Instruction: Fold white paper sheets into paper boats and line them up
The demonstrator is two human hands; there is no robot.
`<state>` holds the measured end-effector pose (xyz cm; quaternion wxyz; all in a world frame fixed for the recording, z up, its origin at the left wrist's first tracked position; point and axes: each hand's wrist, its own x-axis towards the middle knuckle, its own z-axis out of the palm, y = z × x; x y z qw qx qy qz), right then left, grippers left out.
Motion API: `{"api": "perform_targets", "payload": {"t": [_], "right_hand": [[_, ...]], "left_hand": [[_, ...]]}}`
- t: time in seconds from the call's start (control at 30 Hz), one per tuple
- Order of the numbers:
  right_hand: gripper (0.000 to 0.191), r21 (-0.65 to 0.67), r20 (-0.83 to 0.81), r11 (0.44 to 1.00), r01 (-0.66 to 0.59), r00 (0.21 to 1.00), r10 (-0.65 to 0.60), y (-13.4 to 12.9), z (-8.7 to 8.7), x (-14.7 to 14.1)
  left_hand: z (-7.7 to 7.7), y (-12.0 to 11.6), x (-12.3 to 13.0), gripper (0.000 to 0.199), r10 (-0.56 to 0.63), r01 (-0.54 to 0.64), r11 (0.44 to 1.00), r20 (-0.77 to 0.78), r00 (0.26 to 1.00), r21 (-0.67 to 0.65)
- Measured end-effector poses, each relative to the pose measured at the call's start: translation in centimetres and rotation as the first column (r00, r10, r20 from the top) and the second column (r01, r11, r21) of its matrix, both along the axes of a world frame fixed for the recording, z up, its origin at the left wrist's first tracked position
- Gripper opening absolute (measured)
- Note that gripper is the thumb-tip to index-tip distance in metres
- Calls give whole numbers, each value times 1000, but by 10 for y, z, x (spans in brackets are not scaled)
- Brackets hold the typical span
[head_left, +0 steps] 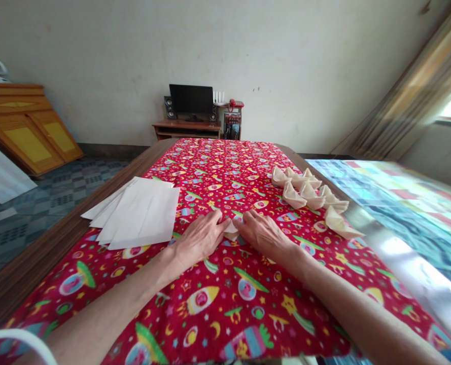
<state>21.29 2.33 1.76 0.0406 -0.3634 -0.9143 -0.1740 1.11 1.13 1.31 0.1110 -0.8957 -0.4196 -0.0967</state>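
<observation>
A small piece of folded paper (231, 232) lies low over the cloth between my two hands, mostly covered by the fingers. My left hand (204, 232) is closed with its thumb and fingers on the paper's left end. On the opposite end my right hand (262, 232) has its fingers curled in the same way. To the left sits a fanned-out stack of off-white paper sheets (141, 213). Several folded paper boats (312, 195), cream-coloured with pointed ends, stand in rows on the right, the closest one (341, 223) apart in front.
Under everything is a red patterned cloth (225, 304) over a dark wooden table (31, 258). Beside the table's right edge lies a bed with a patterned cover (396, 203). A desk with a monitor (191, 100) stands against the wall; a wooden cabinet (29, 129) is at left.
</observation>
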Motion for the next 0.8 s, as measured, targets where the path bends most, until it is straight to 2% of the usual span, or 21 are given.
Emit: {"api": "perform_targets", "payload": {"t": [0.2,0.33,0.5,0.6,0.7,0.8], "right_hand": [[15,-26,-173,992,-124,978,118,6,-9,7],[18,-39,-313,980,-195,934,173,12,-15,12],[20,-114,-495,953,-281,848,190,18,-24,16],[17,-205,-618,931,-302,778,116,21,-28,14],[13,-340,-707,897,-281,705,-47,21,-26,10],[12,-414,-693,886,-210,704,-157,18,-22,7]], "left_hand": [[-5,-9,-1,21,-9,12,1000,100,995,-28],[-14,-8,-1,19,-14,23,999,205,979,-41],[-26,-1,-3,8,33,19,994,452,891,-111],[-30,3,-4,8,66,10,990,516,854,-143],[-31,6,-3,8,112,-19,985,560,821,-170],[-29,7,-3,7,167,-42,974,581,797,-222]]}}
